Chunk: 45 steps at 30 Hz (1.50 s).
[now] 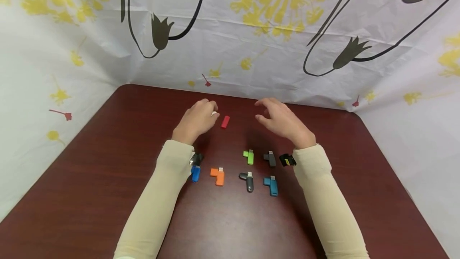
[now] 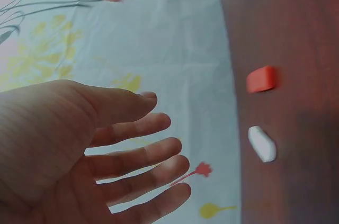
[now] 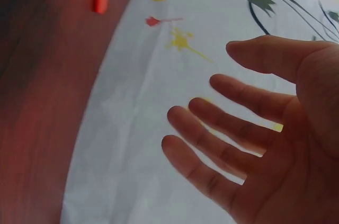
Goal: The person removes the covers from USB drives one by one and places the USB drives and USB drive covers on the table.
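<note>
My left hand (image 1: 197, 120) hovers over the far part of the table, fingers relaxed and apart, holding nothing in the left wrist view. Nearest to it are a red USB stick (image 1: 225, 122) and a white USB stick (image 2: 262, 144), mostly hidden behind the hand in the head view. To the right, my right hand (image 1: 282, 121) is raised with loosely bent, spread fingers and nothing in them. Nearer lie swivel USB sticks turned open: lime green (image 1: 250, 157), dark grey (image 1: 271, 158), orange (image 1: 219, 176), black (image 1: 249, 182), teal (image 1: 273, 186) and blue (image 1: 195, 174), the last partly covered by the left wrist.
The dark red-brown table (image 1: 90, 187) has rounded far corners. A white cloth (image 1: 230, 43) with yellow, red and grey plant prints hangs behind it and along both sides. Dark wrist cameras (image 1: 287, 160) sit under both cuffs.
</note>
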Each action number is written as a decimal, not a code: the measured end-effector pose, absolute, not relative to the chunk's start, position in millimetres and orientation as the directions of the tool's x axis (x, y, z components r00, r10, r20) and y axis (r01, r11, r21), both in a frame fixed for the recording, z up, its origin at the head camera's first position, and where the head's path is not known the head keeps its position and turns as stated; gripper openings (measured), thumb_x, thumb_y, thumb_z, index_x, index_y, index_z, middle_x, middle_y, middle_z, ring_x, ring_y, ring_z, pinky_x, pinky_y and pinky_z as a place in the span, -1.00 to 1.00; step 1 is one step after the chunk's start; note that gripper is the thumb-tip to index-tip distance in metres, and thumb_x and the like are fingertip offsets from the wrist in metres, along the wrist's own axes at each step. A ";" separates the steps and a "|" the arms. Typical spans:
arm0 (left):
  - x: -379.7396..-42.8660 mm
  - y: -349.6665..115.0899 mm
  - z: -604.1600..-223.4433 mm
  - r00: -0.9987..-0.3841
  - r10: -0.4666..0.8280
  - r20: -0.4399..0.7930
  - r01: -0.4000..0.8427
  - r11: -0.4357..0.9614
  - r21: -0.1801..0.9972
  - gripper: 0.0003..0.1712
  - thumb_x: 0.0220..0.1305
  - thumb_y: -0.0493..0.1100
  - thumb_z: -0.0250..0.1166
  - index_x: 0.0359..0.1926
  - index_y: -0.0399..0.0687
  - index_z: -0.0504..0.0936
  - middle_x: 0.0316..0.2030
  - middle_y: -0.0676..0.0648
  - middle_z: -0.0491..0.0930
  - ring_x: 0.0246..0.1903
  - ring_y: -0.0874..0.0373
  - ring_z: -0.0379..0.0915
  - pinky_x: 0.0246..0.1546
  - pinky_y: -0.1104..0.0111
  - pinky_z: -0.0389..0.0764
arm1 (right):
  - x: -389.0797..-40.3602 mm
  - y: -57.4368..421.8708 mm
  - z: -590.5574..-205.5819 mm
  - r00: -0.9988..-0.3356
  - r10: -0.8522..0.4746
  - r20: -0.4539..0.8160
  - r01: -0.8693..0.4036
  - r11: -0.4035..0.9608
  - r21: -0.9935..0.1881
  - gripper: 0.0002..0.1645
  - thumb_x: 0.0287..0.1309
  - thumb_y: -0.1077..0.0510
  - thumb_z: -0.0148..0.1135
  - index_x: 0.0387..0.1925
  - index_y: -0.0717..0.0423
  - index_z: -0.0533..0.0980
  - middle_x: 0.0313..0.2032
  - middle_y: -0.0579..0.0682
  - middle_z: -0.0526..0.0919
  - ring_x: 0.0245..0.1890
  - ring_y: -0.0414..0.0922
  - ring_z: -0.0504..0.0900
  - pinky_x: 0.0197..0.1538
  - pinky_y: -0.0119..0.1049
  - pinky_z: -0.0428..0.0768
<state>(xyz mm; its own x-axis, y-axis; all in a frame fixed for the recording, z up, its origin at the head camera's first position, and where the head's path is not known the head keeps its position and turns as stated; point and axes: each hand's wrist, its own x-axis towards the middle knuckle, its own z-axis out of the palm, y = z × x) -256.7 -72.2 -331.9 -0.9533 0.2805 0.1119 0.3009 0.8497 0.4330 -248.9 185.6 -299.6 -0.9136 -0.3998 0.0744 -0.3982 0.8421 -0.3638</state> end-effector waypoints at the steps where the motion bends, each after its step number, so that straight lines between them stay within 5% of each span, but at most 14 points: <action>1: -255.5 -73.7 -328.7 -0.955 0.270 0.120 0.295 0.850 0.436 -0.57 0.38 -0.03 0.16 0.15 -0.15 0.54 0.05 -0.16 0.53 -0.02 0.01 0.42 0.04 0.05 0.63 | -251.9 183.4 -302.6 -0.905 -0.417 0.076 -0.416 0.837 -0.355 -0.46 0.29 0.00 0.15 0.26 0.03 0.37 0.24 0.09 0.42 0.07 -0.01 0.49 0.12 0.08 0.54; 9: -247.4 -81.5 -303.6 -0.958 0.231 0.169 0.282 0.862 0.422 -0.53 0.40 0.02 0.12 0.20 -0.13 0.49 0.16 -0.21 0.46 0.13 -0.07 0.31 0.13 -0.01 0.55 | -280.9 155.2 -321.8 -0.794 -0.602 0.087 -0.602 0.758 -0.252 -0.49 0.22 0.15 0.23 0.21 0.11 0.44 0.17 0.09 0.50 0.15 -0.04 0.44 0.19 0.00 0.55; 20: -241.2 -86.4 -294.4 -0.960 0.216 0.180 0.273 0.868 0.414 -0.52 0.40 0.04 0.12 0.21 -0.12 0.48 0.19 -0.21 0.44 0.12 -0.08 0.31 0.09 0.00 0.58 | -315.8 121.0 -355.1 -0.698 -0.704 -0.130 -0.689 0.710 -0.144 -0.43 0.26 0.27 0.13 0.31 0.08 0.40 0.32 0.14 0.39 0.25 0.01 0.37 0.27 0.00 0.49; 29: -240.4 -84.4 -293.3 -0.957 0.231 0.175 0.285 0.861 0.422 -0.51 0.41 0.05 0.10 0.23 -0.10 0.47 0.20 -0.21 0.44 0.12 -0.07 0.30 0.11 -0.01 0.56 | -322.2 112.4 -363.8 -0.703 -0.676 -0.219 -0.675 0.732 -0.094 -0.44 0.35 0.31 -0.04 0.36 0.01 0.35 0.39 0.14 0.33 0.30 0.04 0.36 0.34 0.00 0.43; 39: -238.2 -81.6 -293.3 -0.957 0.232 0.173 0.285 0.859 0.424 -0.52 0.41 0.06 0.10 0.21 -0.09 0.48 0.17 -0.20 0.45 0.08 -0.05 0.31 0.09 0.01 0.57 | -320.7 115.0 -369.1 -0.742 -0.652 -0.158 -0.651 0.756 -0.064 -0.69 0.21 0.23 0.24 0.01 0.05 0.57 -0.04 0.09 0.55 -0.14 -0.04 0.52 0.03 -0.07 0.62; 45: -237.1 -81.2 -292.9 -0.959 0.230 0.165 0.280 0.858 0.430 -0.52 0.41 0.06 0.10 0.21 -0.09 0.48 0.18 -0.19 0.44 0.10 -0.05 0.31 0.10 0.02 0.58 | -314.5 110.2 -371.5 -0.736 -0.661 -0.144 -0.660 0.748 -0.062 -0.76 0.21 0.23 0.23 -0.07 0.11 0.58 -0.10 0.09 0.59 -0.18 -0.08 0.55 -0.04 -0.11 0.66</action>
